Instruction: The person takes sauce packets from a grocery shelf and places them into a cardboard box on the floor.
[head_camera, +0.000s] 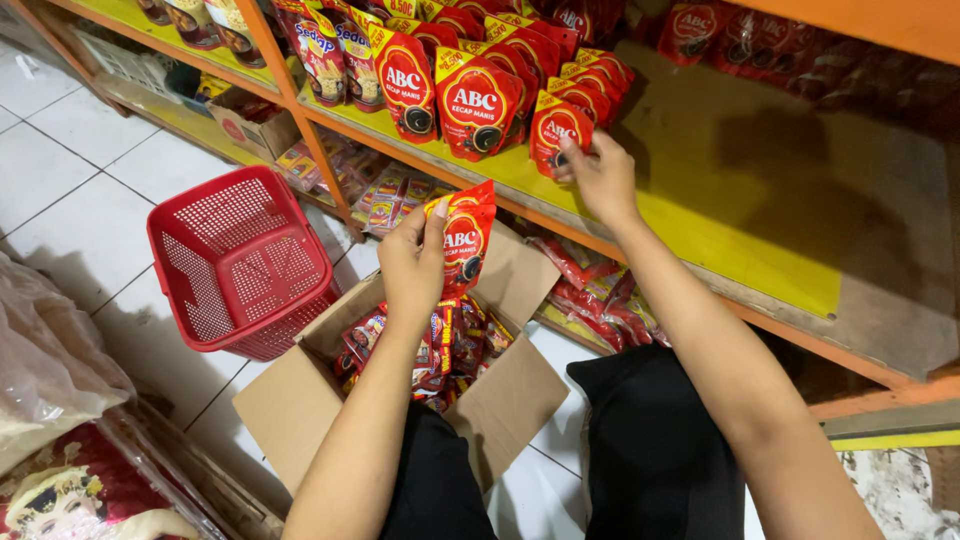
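1. White floor tiles (80, 200) lie under a yellow-topped shelf (740, 230) with an orange front edge; its right part is bare.
2. Left hand (415, 260) pinches a glossy red pouch (468, 235) upright above an open cardboard box (300, 400), long axis vertical, spout cap low.
3. Right hand (600, 175), fingers curled, grips another pouch (556, 128) standing at the row's (470, 90) end.
4. Red mesh basket (240, 260) sits tilted beside the box.
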